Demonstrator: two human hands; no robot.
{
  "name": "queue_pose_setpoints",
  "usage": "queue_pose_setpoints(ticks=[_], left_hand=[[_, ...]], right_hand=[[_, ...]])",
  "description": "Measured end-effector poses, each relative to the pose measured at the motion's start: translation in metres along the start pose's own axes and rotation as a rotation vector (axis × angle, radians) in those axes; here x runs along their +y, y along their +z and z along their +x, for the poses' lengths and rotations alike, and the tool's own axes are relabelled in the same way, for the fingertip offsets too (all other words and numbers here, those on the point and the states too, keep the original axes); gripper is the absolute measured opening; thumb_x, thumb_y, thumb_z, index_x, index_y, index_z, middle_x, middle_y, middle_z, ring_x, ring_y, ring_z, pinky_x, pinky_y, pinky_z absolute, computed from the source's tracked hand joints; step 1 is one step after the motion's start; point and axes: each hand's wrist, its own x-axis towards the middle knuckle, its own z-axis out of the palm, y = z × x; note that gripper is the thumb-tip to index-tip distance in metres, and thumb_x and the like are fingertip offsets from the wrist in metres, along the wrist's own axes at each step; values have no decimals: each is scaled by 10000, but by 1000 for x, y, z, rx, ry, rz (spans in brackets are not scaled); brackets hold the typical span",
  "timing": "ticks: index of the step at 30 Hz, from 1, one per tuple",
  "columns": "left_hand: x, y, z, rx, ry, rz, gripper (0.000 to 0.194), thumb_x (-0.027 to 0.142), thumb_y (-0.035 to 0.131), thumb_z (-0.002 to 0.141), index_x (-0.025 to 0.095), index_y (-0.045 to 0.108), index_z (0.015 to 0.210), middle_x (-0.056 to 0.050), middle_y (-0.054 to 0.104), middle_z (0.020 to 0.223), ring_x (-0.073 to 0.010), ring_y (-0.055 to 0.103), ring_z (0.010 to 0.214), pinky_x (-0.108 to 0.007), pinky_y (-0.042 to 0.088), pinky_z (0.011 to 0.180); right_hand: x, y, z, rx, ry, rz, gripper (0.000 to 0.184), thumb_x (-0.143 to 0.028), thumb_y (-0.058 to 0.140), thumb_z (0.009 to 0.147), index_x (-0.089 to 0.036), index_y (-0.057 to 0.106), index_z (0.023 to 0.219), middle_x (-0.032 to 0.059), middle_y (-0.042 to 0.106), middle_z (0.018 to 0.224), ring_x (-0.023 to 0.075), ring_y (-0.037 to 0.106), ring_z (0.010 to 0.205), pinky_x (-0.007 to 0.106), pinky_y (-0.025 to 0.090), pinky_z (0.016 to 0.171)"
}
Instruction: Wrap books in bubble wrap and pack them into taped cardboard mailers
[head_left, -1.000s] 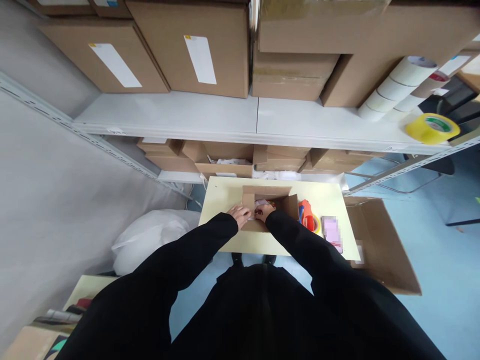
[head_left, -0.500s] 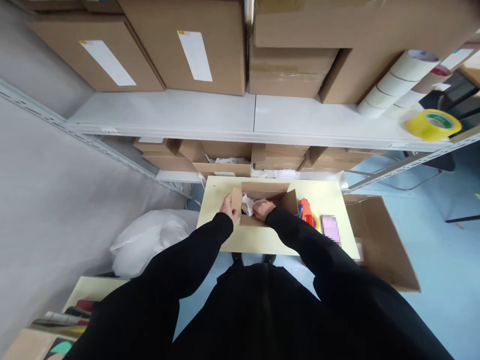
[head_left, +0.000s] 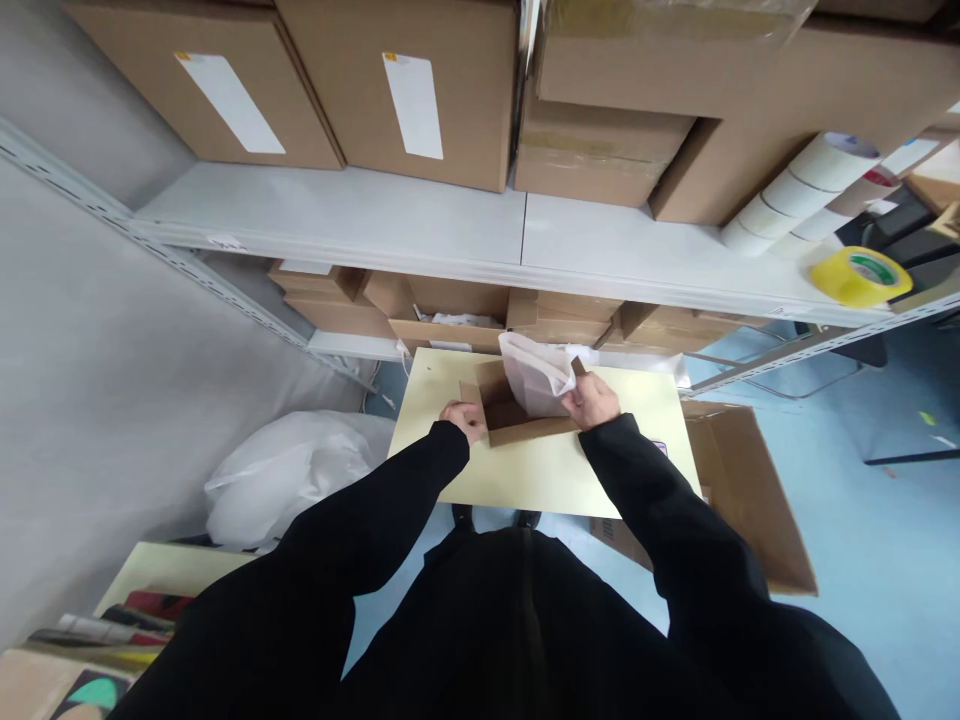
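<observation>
A small open cardboard box (head_left: 532, 431) stands on the pale yellow table (head_left: 517, 487). My left hand (head_left: 465, 420) is at the box's left side, its fingers closed on the side flap. Pinched in my right hand (head_left: 592, 402) is a whitish, translucent packing bag (head_left: 534, 372), raised over the box's right part. The bag covers much of the inside and far wall of the box. Whether anything lies inside the bag cannot be made out. Behind my right forearm, the edge of a phone-like item (head_left: 660, 448) peeks out.
Ahead is a grey shelf (head_left: 337, 210) loaded with cardboard boxes (head_left: 457, 100). White tape rolls (head_left: 795, 190) and a yellow tape roll (head_left: 860, 277) stand on its right end. A large open carton (head_left: 750, 490) is on the floor at right, a white plastic bag (head_left: 292, 475) at left.
My right hand has lifted the whitish bag up out of the box and moved right. My left hand stays by the left flap. The orange tape dispenser is now hidden.
</observation>
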Motion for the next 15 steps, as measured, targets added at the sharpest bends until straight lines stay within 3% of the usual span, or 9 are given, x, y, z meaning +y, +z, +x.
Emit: queue_pose_setpoints(ticks=[4,8,10,15], left_hand=[[4,0,3,-15,22,-13,326,180,565,566,147,665,875,-78,568,954,-199,587,815,-317,474,820],[1,0,1,-43,39,42,336,174,570,549,150,677,868,-70,557,951,-193,584,768,-314,466,852],[-1,0,-1,-49,47,60,334,177,571,552,149,677,867,-69,554,948,-192,583,778,-296,465,847],[-3,-5,0,-141,-35,56,401,228,580,609,149,622,1000,-99,533,1035,-200,589,850,-305,449,852]], right_hand=[[-6,-24,0,146,-143,34,32,-209,503,703,-193,529,713,20,522,649,132,496,629,214,372,528],[-13,-41,11,335,70,99,52,-209,499,702,-189,510,748,7,509,634,125,488,571,211,391,498],[-13,-43,15,328,137,117,39,-208,489,698,-192,495,734,5,508,637,123,486,557,209,389,481],[-17,-27,2,183,-29,51,30,-186,476,676,-208,481,657,6,500,603,134,486,590,222,379,529]])
